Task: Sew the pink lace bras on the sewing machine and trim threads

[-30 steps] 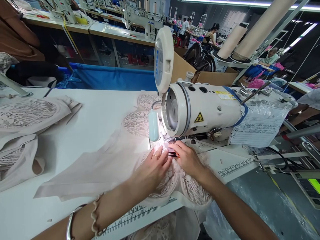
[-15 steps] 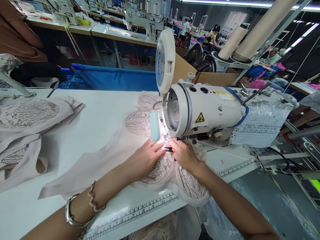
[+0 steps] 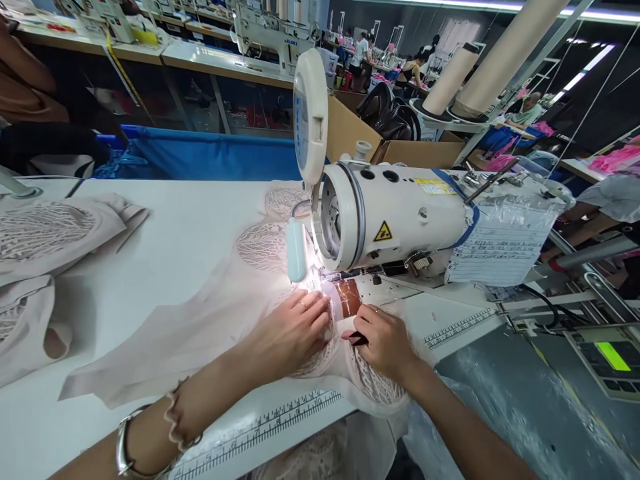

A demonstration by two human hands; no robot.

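Beige lace fabric [image 3: 215,320] is spread over the white table [image 3: 190,220], running from the near left up under the sewing machine [image 3: 395,213] head. Left hand [image 3: 290,330] lies flat on it, fingers stretched out and close together, pressing the lace down just near of the needle area, so nothing is gripped, only held down. There's a ring on one finger and a bracelet [image 3: 125,447] plus a hair tie on that wrist.

Right hand [image 3: 383,340] sits just to the right of the left one, also on the lace, fingers curled in around a small dark tool [image 3: 357,339]; looks like thread snips but I can't tell for sure. The lace lies under both palms, bunching toward the near table edge, where it hangs over a printed ruler strip [image 3: 270,423].

A little lamp [image 3: 296,250] lights the spot right at the left fingertips. More lace pieces [image 3: 45,233] sit far left on the table.
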